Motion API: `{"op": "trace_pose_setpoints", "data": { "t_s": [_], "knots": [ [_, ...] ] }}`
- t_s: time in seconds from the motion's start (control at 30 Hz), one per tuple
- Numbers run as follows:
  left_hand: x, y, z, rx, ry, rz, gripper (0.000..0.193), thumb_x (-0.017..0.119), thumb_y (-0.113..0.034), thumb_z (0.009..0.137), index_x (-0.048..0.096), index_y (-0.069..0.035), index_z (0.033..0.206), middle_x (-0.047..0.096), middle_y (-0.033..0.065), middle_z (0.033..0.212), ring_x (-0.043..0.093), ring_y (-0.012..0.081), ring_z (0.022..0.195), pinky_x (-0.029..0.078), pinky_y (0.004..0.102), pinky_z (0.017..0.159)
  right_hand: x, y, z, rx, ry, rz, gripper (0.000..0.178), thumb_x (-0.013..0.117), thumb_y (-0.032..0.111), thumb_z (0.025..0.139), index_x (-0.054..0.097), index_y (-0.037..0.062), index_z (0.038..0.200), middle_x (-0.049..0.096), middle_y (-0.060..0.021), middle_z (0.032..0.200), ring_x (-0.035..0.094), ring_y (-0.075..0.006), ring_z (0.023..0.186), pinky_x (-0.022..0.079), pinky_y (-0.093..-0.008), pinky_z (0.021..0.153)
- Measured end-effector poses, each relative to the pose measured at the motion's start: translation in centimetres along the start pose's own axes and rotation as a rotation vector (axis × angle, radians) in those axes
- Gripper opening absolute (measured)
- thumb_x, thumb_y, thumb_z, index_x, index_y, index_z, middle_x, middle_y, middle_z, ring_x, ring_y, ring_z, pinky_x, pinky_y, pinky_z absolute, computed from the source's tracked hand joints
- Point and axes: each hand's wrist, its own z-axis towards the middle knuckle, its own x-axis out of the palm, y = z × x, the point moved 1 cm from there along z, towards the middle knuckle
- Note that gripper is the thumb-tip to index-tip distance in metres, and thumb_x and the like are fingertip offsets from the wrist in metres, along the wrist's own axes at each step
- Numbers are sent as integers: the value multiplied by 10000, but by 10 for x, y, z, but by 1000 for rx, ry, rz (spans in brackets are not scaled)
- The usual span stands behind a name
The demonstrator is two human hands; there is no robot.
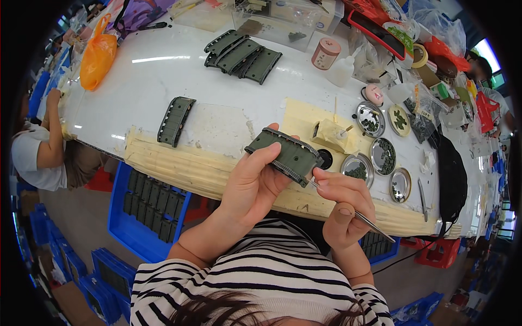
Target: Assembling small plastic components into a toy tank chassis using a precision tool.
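Note:
My left hand [251, 182] grips a dark green plastic model part [288, 154], a long block with toothed, track-like strips along its two long edges. It is held tilted above the table's front edge, thumb on its top face. In my right hand [348, 209] is a slim metal tool, apparently tweezers [375, 226]; its tip meets the near right end of the part. Whether the tip pinches a small piece is too small to tell. A similar green part [176, 121] lies alone on the table to the left, and several more form a stack [243, 56] farther back.
Metal dishes [401, 185] of small green pieces stand at the right, near a tape-wrapped block [330, 137] and another pair of tweezers [423, 200]. Yellow tape lines the table edge [179, 170]. A blue crate [126, 231] of green parts sits below left. Another person [43, 144] sits far left.

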Motion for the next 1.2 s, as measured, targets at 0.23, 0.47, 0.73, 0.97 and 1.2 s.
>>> {"op": "trace_pose_setpoints", "data": {
  "t_s": [0.23, 0.47, 0.73, 0.97, 1.2],
  "knots": [
    [-3, 3, 2, 2, 4, -35, 424, 514, -134, 955, 384, -69, 1353, 535, 158, 1265, 552, 255, 1170, 486, 391, 990, 0, -6, -3, -61, 18, -31, 234, 542, 140, 942, 673, -51, 978, 643, -181, 980, 667, -332, 973, 547, -354, 816],
    [-2, 3, 2, -13, 50, -37, 440, 503, -134, 950, 382, -82, 1369, 537, 159, 1275, 558, 253, 1164, 494, 401, 984, -2, -2, -4, -146, 66, -109, 220, 600, 145, 911, 669, -40, 1006, 640, -169, 990, 661, -347, 989, 550, -360, 815],
    [-4, 3, 5, -43, 83, -45, 463, 498, -139, 949, 372, -79, 1391, 544, 164, 1274, 570, 254, 1153, 514, 397, 961, -4, 2, -4, -155, 104, -152, 366, 646, 299, 886, 657, -32, 1042, 625, -154, 1009, 654, -349, 1006, 552, -371, 825],
    [-5, 2, 8, -107, 160, -48, 450, 486, -197, 976, 359, -98, 1396, 559, 160, 1247, 581, 245, 1134, 519, 411, 950, -5, 7, -6, -119, 78, -58, 377, 654, 326, 870, 653, -12, 1038, 625, -140, 999, 658, -340, 995, 557, -375, 824],
    [-3, 6, 10, -244, 217, -349, 603, 503, -514, 921, 454, -71, 1328, 568, 133, 1181, 576, 224, 1116, 596, 280, 791, -7, 19, -10, -128, -51, 28, 286, 619, 297, 911, 638, 22, 984, 618, -120, 945, 674, -317, 931, 572, -349, 777]
  ]
}}
